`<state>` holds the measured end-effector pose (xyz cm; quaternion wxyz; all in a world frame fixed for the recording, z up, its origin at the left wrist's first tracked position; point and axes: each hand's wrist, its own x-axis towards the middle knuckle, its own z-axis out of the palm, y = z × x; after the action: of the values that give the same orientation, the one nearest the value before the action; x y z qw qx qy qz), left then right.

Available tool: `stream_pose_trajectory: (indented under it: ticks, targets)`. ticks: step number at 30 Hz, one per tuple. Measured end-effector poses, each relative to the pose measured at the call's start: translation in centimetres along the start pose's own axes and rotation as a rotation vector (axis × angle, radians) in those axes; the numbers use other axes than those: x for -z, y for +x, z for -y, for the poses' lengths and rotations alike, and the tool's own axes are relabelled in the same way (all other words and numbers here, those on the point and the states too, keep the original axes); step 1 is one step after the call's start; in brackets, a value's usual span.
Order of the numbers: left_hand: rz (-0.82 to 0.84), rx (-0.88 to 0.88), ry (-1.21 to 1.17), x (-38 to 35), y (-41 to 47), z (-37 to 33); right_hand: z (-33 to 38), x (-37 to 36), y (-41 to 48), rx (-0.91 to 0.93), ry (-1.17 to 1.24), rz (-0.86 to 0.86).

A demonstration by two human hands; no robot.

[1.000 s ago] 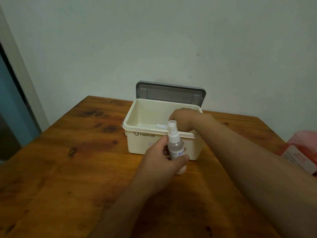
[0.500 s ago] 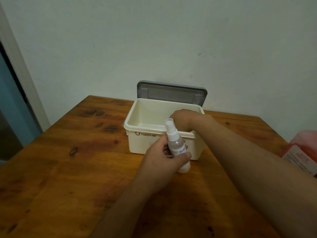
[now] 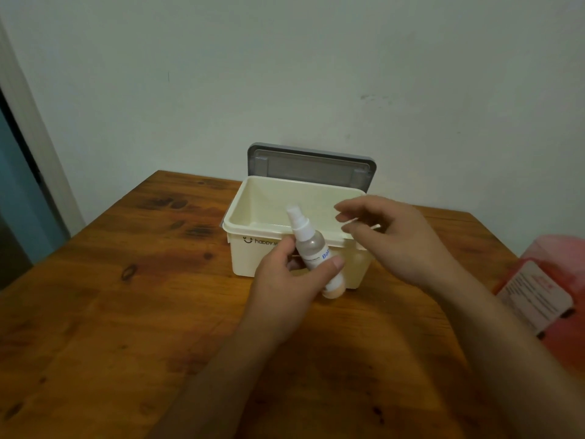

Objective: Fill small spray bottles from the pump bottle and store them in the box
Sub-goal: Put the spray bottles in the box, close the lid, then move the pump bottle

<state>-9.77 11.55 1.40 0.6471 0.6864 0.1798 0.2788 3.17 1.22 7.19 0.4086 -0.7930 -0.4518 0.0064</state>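
Tabletop (image 3: 126, 312) and box (image 3: 253, 258) sat where they had been half a second before, the cream box near the far edge of the wooden surface with its grey lid (image 3: 311, 166) standing upright behind it against the wall (image 3: 285, 74). What had changed was the right hand (image 3: 392, 236). Earlier it had been dipped over the front rim into the box; now it was raised clear of the opening, hovering above the box's front right corner, palm down. Its fingers (image 3: 343, 217) were loosely curled with the thumb close under the forefinger. A pale sliver showed between the tips, but whether they pinched anything could not be told.

The left hand (image 3: 285, 280) was in front of the box, above the table, gripping the small spray bottle (image 3: 311, 248) round its middle, thumb (image 3: 335, 264) pressed across the blue-lettered label and the other fingers wrapped behind. The bottle had tipped further than before: its white nozzle leaned up and to the left, across the box's front rim as seen from the head camera, and its base pointed down to the right.

Inside the box only bare cream walls showed; the front wall hid its floor. The bottle's clear body gave no readable fill level. A red and white pack (image 3: 544, 289) lay at the table's right edge.
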Motion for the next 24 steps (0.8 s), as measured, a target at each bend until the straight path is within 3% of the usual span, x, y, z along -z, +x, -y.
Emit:
stream_pose_trajectory:
  ticks: [6,12,19,24]
  targets:
    - [-0.046,-0.003,-0.081,-0.2,-0.2,-0.1,-0.5,0.3,-4.0,0.085,-0.075,-0.108]
    - [-0.052,-0.006,-0.209,-0.8,-0.3,-0.8,-0.3,-0.2,-5.0,0.109,-0.016,0.062]
    - [-0.032,0.007,-0.360,-1.6,-0.3,-1.5,-0.1,-0.7,-4.2,0.136,-0.077,-0.039]
    - [-0.025,-0.016,-0.302,-1.5,0.0,-1.7,-0.4,-0.4,-3.1,0.156,-0.063,-0.065]
